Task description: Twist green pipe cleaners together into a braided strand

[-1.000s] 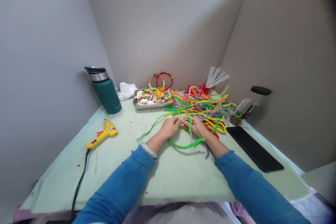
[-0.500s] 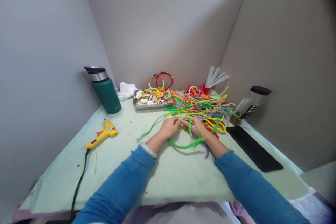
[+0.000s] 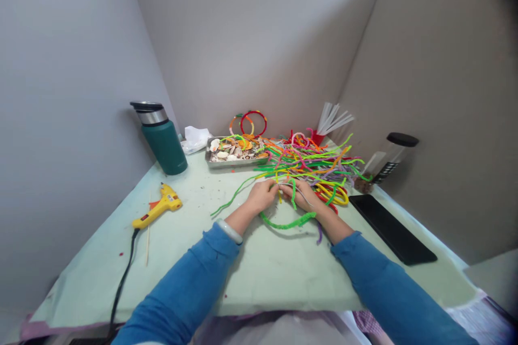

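Near the middle of the table, my left hand (image 3: 261, 197) and my right hand (image 3: 302, 195) meet with fingertips pinched on a thin hoop (image 3: 288, 225). Its near side is wrapped in fuzzy green pipe cleaner, while a bare pale stretch curves past the right fingers. A short yellow pipe cleaner (image 3: 279, 197) pokes out between the fingertips. Green pipe cleaner ends hang by my right hand, and a purple tip (image 3: 319, 235) shows under that wrist. The fingers hide exactly what each one pinches.
Behind my hands lies a heap of coloured pipe cleaners (image 3: 307, 159), beside a metal tray (image 3: 238, 164) of shells. Two finished-looking rings (image 3: 253, 123) lean at the wall. A yellow glue gun (image 3: 157, 209) and green bottle (image 3: 164, 145) stand left; a black phone-like slab (image 3: 392, 229) lies right.
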`<state>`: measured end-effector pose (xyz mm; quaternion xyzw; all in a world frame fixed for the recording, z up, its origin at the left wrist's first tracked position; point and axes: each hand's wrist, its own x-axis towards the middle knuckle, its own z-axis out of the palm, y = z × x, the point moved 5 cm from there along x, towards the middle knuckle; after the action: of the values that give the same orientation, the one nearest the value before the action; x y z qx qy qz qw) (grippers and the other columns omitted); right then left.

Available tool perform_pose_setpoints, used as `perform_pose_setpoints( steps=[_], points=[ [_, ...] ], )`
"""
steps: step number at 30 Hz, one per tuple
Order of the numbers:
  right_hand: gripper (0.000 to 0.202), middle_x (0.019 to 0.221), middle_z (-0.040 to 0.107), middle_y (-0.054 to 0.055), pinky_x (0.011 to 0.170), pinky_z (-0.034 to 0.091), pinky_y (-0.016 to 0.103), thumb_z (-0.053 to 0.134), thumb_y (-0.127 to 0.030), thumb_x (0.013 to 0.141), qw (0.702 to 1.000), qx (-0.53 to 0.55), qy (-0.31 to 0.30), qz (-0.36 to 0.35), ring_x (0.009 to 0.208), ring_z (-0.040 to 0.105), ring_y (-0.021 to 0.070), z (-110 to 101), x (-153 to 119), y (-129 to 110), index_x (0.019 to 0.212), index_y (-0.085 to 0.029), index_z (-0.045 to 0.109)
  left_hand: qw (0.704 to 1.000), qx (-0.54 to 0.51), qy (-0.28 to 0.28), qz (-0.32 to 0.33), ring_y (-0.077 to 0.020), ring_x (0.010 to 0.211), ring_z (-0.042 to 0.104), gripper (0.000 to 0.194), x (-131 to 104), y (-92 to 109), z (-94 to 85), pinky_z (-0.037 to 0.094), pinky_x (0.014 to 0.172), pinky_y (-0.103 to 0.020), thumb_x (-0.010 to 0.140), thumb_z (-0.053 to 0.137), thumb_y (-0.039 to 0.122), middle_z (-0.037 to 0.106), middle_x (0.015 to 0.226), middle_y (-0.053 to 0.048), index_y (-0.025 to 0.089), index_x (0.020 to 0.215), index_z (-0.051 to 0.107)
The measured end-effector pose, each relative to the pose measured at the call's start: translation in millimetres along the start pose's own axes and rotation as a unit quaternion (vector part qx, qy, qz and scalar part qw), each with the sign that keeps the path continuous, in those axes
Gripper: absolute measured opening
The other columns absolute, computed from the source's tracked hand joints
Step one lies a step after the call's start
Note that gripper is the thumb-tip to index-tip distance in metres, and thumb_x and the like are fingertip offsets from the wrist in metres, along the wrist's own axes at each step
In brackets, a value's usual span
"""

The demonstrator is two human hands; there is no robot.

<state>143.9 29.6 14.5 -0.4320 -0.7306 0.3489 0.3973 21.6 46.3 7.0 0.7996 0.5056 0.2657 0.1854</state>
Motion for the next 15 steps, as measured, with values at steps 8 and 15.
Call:
perform_pose_setpoints(
  steps=[8,15],
  points=[
    [0.04,0.053,0.048,-0.001,0.046,0.034,0.023,0.048,-0.054,0.076,1.0,0.001,0.003,-0.002,0.047,0.04,0.0101,-0.1,-0.2,0.6,0.074,-0.015,0.057,1.0,-0.005,0.002,0.0,-0.0135,0.07,0.052,0.028,-0.7,-0.3,0.4,0.035,0.063,-0.023,0.083,0.038,0.032,0.064,0.078,-0.004,0.016,0.081,0.062],
    [0.041,0.052,0.048,-0.001,0.046,0.034,0.024,0.047,-0.054,0.076,1.0,-0.001,-0.002,0.004,0.046,0.04,0.0101,0.2,-0.4,1.5,0.073,-0.015,0.057,1.0,-0.001,0.001,0.001,-0.0135,0.067,0.052,0.029,-0.3,-0.4,0.6,0.034,0.061,-0.023,0.083,0.038,0.032,0.063,0.075,-0.004,0.016,0.08,0.062]
  ],
)
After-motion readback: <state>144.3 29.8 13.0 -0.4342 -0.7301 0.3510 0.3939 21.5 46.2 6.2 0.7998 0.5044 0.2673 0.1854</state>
